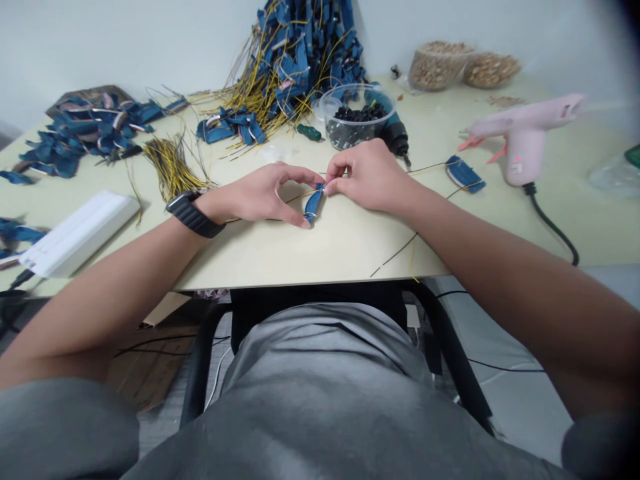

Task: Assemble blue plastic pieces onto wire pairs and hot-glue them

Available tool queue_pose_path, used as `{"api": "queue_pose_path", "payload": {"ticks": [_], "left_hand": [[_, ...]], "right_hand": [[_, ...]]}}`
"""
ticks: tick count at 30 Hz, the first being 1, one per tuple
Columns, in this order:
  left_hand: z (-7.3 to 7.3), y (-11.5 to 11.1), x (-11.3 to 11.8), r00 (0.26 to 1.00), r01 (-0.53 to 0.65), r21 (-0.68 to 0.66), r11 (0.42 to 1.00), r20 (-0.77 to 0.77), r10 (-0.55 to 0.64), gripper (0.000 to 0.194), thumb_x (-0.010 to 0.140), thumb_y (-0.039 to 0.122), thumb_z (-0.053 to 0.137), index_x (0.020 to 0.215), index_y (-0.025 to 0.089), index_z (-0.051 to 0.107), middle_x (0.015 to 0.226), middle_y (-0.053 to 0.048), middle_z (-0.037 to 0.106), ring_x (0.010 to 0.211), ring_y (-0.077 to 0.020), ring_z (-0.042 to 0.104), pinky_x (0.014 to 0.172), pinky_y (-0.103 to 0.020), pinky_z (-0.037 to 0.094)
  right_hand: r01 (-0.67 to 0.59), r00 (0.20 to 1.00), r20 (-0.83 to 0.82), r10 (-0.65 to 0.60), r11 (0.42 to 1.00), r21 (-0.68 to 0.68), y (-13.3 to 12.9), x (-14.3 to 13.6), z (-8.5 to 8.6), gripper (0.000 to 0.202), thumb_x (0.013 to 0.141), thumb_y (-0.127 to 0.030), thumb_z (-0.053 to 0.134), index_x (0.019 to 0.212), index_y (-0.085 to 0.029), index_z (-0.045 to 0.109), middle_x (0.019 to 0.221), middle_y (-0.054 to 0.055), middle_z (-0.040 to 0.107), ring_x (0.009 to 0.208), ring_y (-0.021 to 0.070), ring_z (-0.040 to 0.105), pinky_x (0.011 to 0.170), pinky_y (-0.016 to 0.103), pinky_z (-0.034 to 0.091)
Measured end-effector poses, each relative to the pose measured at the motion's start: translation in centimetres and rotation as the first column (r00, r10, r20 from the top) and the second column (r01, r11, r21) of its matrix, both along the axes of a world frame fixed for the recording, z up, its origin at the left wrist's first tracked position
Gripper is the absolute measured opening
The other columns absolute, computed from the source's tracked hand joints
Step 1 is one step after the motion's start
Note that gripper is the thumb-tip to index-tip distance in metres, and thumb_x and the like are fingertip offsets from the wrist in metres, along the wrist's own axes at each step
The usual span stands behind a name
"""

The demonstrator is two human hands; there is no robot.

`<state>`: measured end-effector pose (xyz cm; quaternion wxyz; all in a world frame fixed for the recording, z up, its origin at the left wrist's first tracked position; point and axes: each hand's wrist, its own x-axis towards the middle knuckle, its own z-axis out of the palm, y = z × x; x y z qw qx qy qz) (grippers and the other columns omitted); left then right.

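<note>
A small curved blue piece with thin yellow and dark wires stands on the table between my hands. My left hand, a black watch on its wrist, holds it with the thumb at its near end and the fingers at its far end. The fingertips of my right hand are pinched together at the piece's upper right end, where a wire meets it; what lies between them is too small to make out. Right of that hand lies another blue wired piece, its wires passing under my right forearm.
A pink glue gun stands at right. Behind my hands are a tub of black parts, a drill and a heap of blue wired pieces. Left are a yellow wire bundle, loose blue pieces and a white box.
</note>
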<state>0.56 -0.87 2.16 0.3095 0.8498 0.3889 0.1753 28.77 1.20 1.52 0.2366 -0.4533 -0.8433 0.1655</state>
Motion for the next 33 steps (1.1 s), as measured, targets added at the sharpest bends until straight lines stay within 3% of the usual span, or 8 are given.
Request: {"api": "queue_pose_path", "payload": {"ticks": [4, 7, 15, 20, 23, 26, 30, 33], "left_hand": [[0.1, 0.0, -0.1, 1.0, 0.006, -0.003, 1.0, -0.002, -0.006, 0.089, 0.079, 0.057, 0.116, 0.16, 0.028, 0.095, 0.154, -0.009, 0.093, 0.148, -0.0404, 0.082, 0.14, -0.053, 0.057], [0.1, 0.1, -0.1, 1.0, 0.017, 0.013, 1.0, -0.015, -0.017, 0.088, 0.079, 0.06, 0.115, 0.159, 0.028, 0.094, 0.157, -0.01, 0.092, 0.151, -0.0417, 0.081, 0.141, -0.054, 0.057], [-0.2, 0.2, -0.3, 0.998, 0.026, 0.072, 0.997, -0.052, -0.022, 0.095, 0.082, 0.067, 0.111, 0.165, 0.026, 0.088, 0.162, -0.013, 0.088, 0.156, -0.0443, 0.077, 0.144, -0.059, 0.051], [-0.4, 0.3, -0.5, 0.997, -0.003, 0.093, 0.996, -0.082, 0.011, 0.099, 0.083, 0.074, 0.11, 0.167, 0.027, 0.086, 0.164, -0.014, 0.086, 0.161, -0.0477, 0.072, 0.145, -0.063, 0.049], [-0.4, 0.3, -0.4, 0.997, -0.01, 0.099, 0.995, -0.081, 0.018, 0.099, 0.082, 0.075, 0.109, 0.166, 0.026, 0.087, 0.162, -0.014, 0.086, 0.16, -0.0473, 0.072, 0.144, -0.062, 0.049], [-0.2, 0.2, -0.3, 0.997, -0.009, 0.097, 0.995, -0.081, 0.017, 0.095, 0.082, 0.074, 0.109, 0.162, 0.027, 0.089, 0.162, -0.014, 0.087, 0.158, -0.047, 0.072, 0.144, -0.062, 0.049], [0.2, 0.0, -0.2, 0.995, -0.012, 0.086, 0.996, -0.093, 0.02, 0.092, 0.082, 0.074, 0.109, 0.159, 0.027, 0.09, 0.163, -0.013, 0.088, 0.158, -0.0473, 0.072, 0.146, -0.063, 0.048], [0.3, 0.0, -0.2, 0.996, -0.021, 0.088, 0.996, -0.088, 0.029, 0.093, 0.082, 0.073, 0.109, 0.159, 0.026, 0.09, 0.164, -0.013, 0.088, 0.161, -0.0479, 0.071, 0.148, -0.063, 0.046]], "right_hand": [[-0.026, 1.0, -0.017, 0.026, 0.999, 0.032, 0.6, 0.3, -0.7, 0.006, 0.099, -0.028, 0.103, 0.097, -0.027, 0.097, 0.092, 0.007, 0.088, 0.087, 0.0328, 0.081, 0.088, 0.051, 0.062], [-0.047, 0.998, -0.046, 0.049, 0.998, 0.046, 0.8, 0.6, -0.8, 0.007, 0.096, -0.027, 0.104, 0.096, -0.027, 0.097, 0.089, 0.007, 0.087, 0.084, 0.0314, 0.079, 0.085, 0.049, 0.062], [0.003, 0.999, -0.05, -0.004, 1.0, -0.008, -0.8, 0.8, 1.4, 0.011, 0.093, -0.018, 0.103, 0.093, -0.026, 0.096, 0.086, 0.005, 0.085, 0.087, 0.0298, 0.079, 0.092, 0.048, 0.062], [-0.111, 0.993, -0.04, 0.108, 0.989, -0.097, -2.1, 0.6, 2.1, 0.011, 0.089, -0.021, 0.107, 0.093, -0.025, 0.097, 0.077, 0.001, 0.075, 0.085, 0.0268, 0.075, 0.089, 0.044, 0.055], [-0.142, 0.99, -0.013, 0.141, 0.986, -0.086, -2.2, 0.4, 1.8, 0.013, 0.088, -0.026, 0.108, 0.092, -0.026, 0.096, 0.073, -0.001, 0.07, 0.081, 0.0243, 0.07, 0.085, 0.043, 0.05], [-0.182, 0.983, -0.037, 0.18, 0.982, -0.055, -2.0, 0.3, 1.3, 0.015, 0.088, -0.029, 0.108, 0.092, -0.026, 0.094, 0.079, -0.002, 0.074, 0.082, 0.0223, 0.069, 0.085, 0.041, 0.049], [-0.267, 0.959, -0.114, 0.261, 0.963, -0.045, -2.0, 0.5, 0.9, 0.013, 0.087, -0.021, 0.106, 0.091, -0.025, 0.094, 0.083, -0.002, 0.079, 0.083, 0.0204, 0.068, 0.086, 0.039, 0.05], [-0.311, 0.947, -0.086, 0.309, 0.95, -0.015, -2.4, 0.8, 0.9, 0.012, 0.096, -0.031, 0.106, 0.094, -0.026, 0.095, 0.09, 0.0, 0.084, 0.087, 0.0217, 0.072, 0.092, 0.04, 0.052]]}}
